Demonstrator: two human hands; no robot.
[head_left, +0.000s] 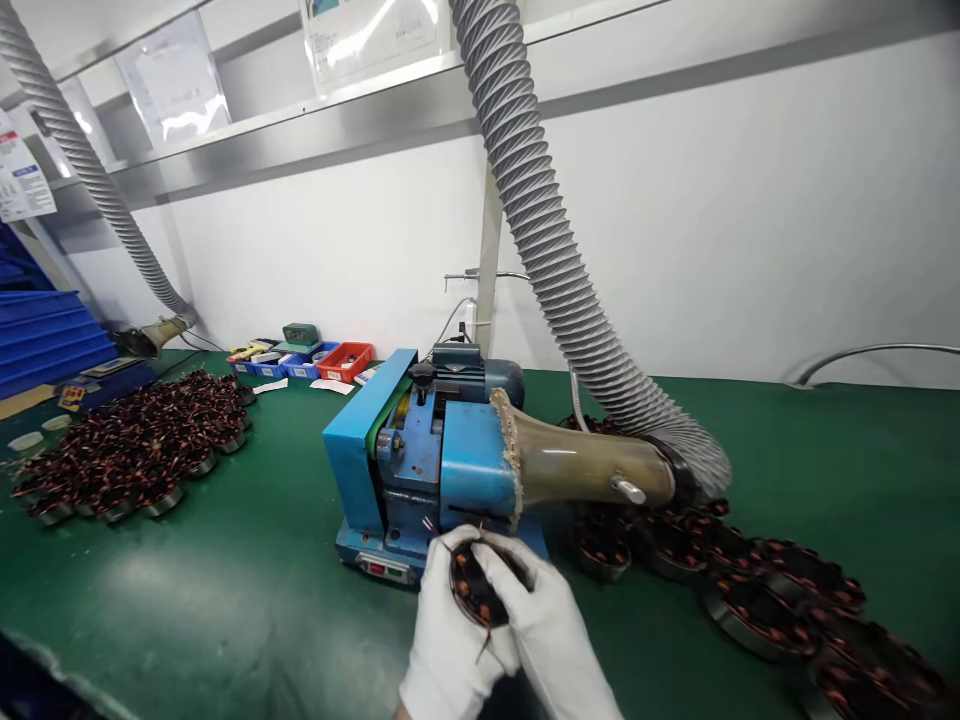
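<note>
Fingers of left hand (pixel 450 640) and right hand (pixel 551 630) clamp wound stator (pixel 474 590) between them.

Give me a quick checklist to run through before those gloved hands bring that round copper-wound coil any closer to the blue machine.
1. Both hands on the round copper-wound coil: ok; white-gloved left hand and right hand hold it together.
2. Coil at the blue metal machine: ok, just before its front.
3. Loose wire ends clear of the gloves: cannot tell; thin strands stick out by the fingers.
4. Grey ribbed extraction hose joined to the machine's beige funnel: ok.
5. Machine running: cannot tell.
</note>
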